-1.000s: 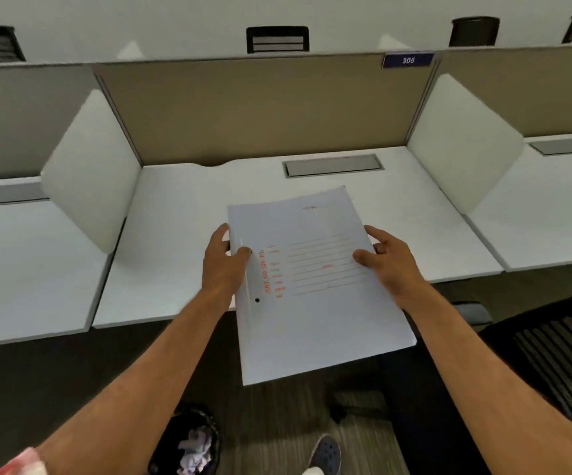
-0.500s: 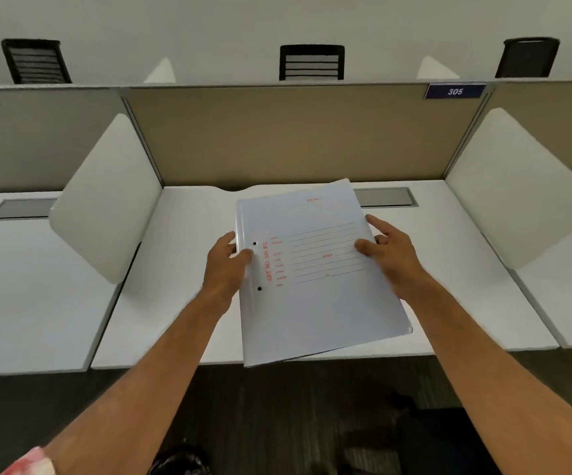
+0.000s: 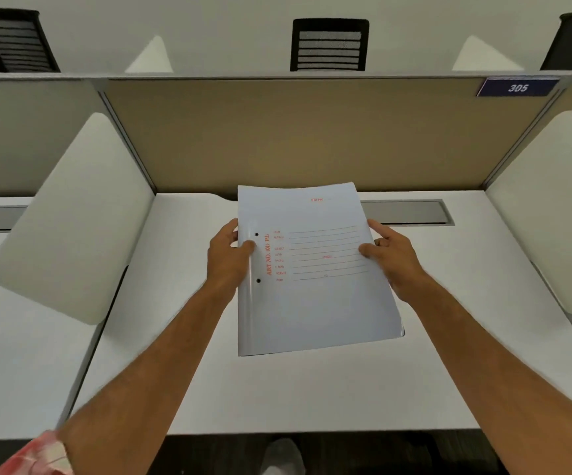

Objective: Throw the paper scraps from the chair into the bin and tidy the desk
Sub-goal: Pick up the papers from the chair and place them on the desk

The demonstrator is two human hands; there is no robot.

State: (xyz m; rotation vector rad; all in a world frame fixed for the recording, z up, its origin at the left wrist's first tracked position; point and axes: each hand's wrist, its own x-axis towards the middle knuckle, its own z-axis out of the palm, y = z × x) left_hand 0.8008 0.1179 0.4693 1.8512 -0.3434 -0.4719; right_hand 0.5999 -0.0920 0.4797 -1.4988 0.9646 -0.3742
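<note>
A pale blue file folder [image 3: 315, 303] with red printed lines and two punch holes hangs over the middle of the white desk [image 3: 295, 389], tilted slightly, its near edge casting a shadow on the top. My left hand [image 3: 228, 257] grips its left edge by the holes. My right hand [image 3: 392, 257] pinches its right edge, thumb on top. The bin and the chair with the paper scraps are out of view.
A tan back partition [image 3: 295, 132] and white side dividers [image 3: 72, 228] [image 3: 552, 207] box the desk in. A grey cable flap [image 3: 408, 212] lies at the desk's back right. Black chair backs [image 3: 329, 44] show beyond the partition, and a sign reads 305 [image 3: 517, 88].
Both hands carried the folder forward from past the front edge to over the desk's middle. The view rose, so the bin on the floor dropped out of sight.
</note>
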